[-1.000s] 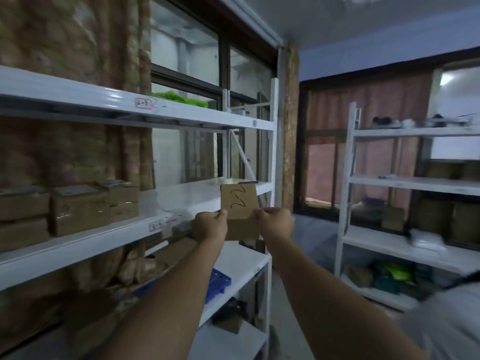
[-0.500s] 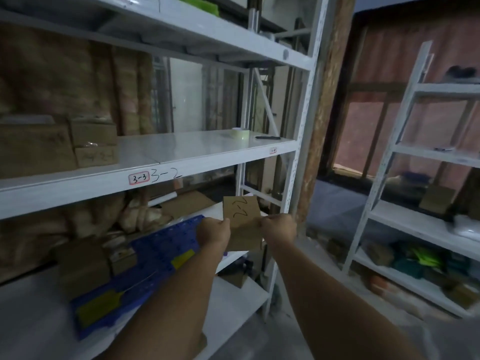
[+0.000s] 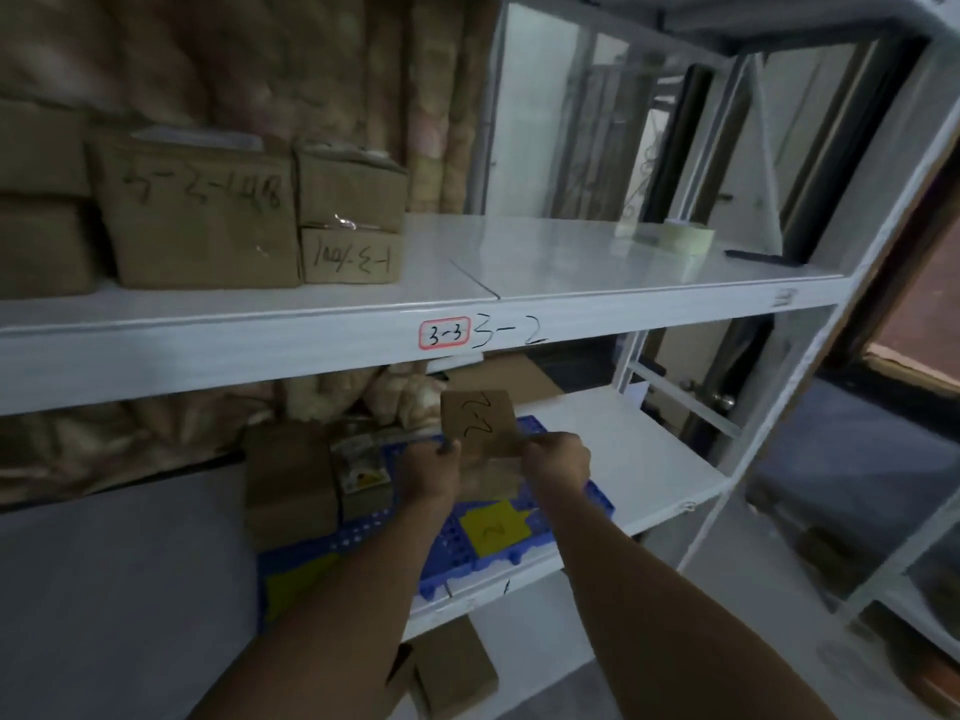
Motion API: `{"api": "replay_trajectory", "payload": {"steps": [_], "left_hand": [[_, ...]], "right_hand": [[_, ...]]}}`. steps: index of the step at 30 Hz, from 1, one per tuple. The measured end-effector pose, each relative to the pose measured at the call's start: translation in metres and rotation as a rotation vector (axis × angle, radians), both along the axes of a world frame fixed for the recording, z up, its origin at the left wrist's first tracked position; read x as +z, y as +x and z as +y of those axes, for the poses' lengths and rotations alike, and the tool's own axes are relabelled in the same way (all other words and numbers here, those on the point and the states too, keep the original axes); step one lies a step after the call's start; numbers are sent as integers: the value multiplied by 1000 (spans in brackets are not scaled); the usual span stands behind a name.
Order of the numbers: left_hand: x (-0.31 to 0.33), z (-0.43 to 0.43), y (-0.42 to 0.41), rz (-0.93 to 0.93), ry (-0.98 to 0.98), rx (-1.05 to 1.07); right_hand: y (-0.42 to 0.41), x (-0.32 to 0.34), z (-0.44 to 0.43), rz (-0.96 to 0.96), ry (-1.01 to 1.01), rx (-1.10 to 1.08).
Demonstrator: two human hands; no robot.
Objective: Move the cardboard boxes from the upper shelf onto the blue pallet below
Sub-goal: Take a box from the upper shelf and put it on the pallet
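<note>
My left grip (image 3: 428,467) and right grip (image 3: 556,459) pinch the small cardboard box (image 3: 480,415) by its sides, just above the blue pallet (image 3: 478,571); I'd lower it level onto bare grid right of the two boxes (image 3: 291,485) already there. On the upper shelf (image 3: 571,257) I count five boxes (image 3: 202,220) at its left end
</note>
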State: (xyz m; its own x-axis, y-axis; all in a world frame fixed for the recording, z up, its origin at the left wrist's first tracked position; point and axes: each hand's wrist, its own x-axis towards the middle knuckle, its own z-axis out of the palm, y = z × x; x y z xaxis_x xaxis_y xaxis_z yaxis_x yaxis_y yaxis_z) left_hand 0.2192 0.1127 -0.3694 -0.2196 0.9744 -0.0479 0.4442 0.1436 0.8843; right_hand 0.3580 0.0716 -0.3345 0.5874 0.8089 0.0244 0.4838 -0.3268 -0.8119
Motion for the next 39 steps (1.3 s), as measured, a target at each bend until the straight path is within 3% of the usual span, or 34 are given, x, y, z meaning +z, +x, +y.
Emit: {"api": "replay_trajectory", "payload": {"steps": [6,14,17,20,24,30,33,39], "left_hand": [[-31,45,-16,127,46,-57],[-65,86,-18,404,-15,-25],[-82,96,-16,295,-72,70],[-93,106,-10,22,-31,157],[-102,108,-2,-49,31,286],[-106,111,-10,12,-3,252],[-112,110,-19,294,-85,180],[-122,117,-24,170,-75,265]], "right_hand": [[-19,-40,67,-69,-41,89],[-20,-81,126,0,-88,253],[-18,-94,142,8,-129,334],[-12,-105,154,32,-169,384],[-7,-115,158,62,-178,417],[-15,-121,155,177,-156,422],[-18,-125,154,180,-132,438],[-18,-127,155,155,-147,479]]}}
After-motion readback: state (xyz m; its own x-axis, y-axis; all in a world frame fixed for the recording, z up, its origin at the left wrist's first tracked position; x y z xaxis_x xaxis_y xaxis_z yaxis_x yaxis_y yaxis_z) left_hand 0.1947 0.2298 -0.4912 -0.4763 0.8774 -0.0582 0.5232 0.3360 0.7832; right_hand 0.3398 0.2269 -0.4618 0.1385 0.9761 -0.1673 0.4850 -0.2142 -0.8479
